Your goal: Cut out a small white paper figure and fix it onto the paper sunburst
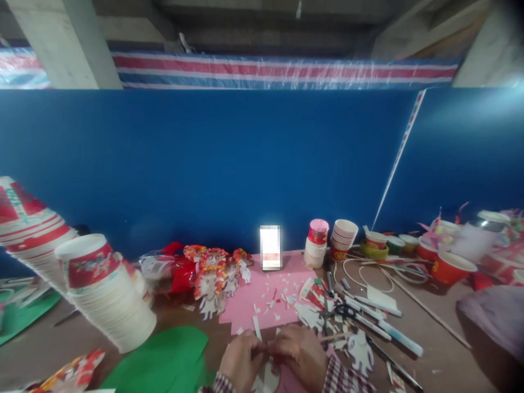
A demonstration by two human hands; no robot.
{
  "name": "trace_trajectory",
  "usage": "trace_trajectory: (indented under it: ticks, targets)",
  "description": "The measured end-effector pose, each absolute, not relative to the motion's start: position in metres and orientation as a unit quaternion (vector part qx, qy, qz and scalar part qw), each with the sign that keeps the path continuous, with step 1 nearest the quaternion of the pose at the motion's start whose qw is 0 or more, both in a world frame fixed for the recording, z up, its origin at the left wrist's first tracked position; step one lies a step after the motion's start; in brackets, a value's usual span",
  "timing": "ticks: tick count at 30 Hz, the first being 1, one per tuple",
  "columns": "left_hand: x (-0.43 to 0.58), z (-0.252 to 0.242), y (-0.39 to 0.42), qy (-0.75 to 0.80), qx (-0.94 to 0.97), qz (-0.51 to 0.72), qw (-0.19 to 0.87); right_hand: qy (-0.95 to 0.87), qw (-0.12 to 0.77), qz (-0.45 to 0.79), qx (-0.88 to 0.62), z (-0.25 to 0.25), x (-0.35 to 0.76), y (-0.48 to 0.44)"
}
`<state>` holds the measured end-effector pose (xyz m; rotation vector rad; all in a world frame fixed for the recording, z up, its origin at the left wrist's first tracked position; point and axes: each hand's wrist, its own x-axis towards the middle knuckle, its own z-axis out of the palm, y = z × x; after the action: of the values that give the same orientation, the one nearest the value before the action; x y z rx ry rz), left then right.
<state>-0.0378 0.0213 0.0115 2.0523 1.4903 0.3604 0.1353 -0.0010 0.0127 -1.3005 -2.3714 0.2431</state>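
At the bottom middle, my left hand (242, 357) and my right hand (301, 352) meet with their fingertips pinched close together. Both hold a white paper piece (268, 379), part of which shows below the fingers; the rest is covered by them. A narrow white paper strip (256, 327) stands out just beyond my left hand. Under and beyond the hands lies a pink paper sheet (241, 304), scattered with small white scraps. Scissors with dark handles (344, 310) lie beyond my right hand, and a white paper figure cutout (360, 352) lies to its right.
Tall stacks of paper cups (110, 300) lean at left beside green paper (164, 360). Decorated paper figures (210, 273) lie left of a bright, blurred-out screen (271, 247). More cups (343, 237), markers (399, 335) and a thin stick (434, 314) are at right. A blue partition (245, 158) stands behind.
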Motion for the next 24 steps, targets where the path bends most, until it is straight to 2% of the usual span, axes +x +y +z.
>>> trace_trajectory:
  ticks: [6,18,24]
  targets:
    - [-0.038,0.01,0.024,0.551,0.77,0.14,0.29,-0.844,0.227,0.095,-0.476,0.01,0.135,0.0]
    - [-0.037,0.02,0.021,0.525,0.773,0.164,0.317,-0.846,0.192,0.075,-0.492,0.013,0.136,-0.002]
    - [-0.037,0.018,0.021,0.507,0.788,0.19,0.293,-0.857,0.193,0.078,-0.472,0.011,0.137,-0.001]
